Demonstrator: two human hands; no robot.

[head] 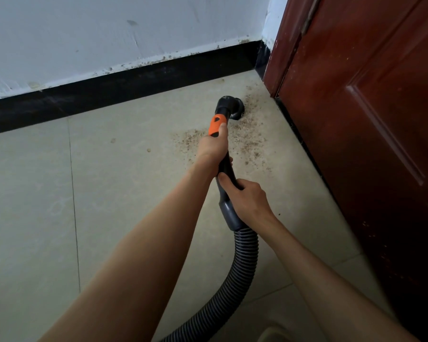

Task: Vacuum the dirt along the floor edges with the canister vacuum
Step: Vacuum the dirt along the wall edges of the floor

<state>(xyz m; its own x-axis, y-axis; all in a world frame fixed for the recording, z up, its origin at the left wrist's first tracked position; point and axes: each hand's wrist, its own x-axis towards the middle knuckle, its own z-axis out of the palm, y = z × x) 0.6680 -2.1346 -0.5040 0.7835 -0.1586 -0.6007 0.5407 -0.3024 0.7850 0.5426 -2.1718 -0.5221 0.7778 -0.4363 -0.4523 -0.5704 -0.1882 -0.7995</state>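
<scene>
- I see my left hand [211, 146] wrapped round the vacuum wand [224, 166] just below its orange collar [216, 125], mid-frame
- My right hand [247, 201] grips the wand lower down, above the ribbed hose [242, 262]
- The round nozzle [232, 107] sits on the floor [121, 193] in scattered dirt [247, 139], near the red door [368, 119] at right

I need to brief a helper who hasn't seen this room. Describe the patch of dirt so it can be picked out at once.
Start at the dark red door on the right, where it meets the black baseboard in the corner. On the pale tile floor beside it lies the dirt, a scatter of brown crumbs around the black vacuum nozzle. It is the only dense speckled patch; elsewhere just a couple of stray spots show.
</scene>
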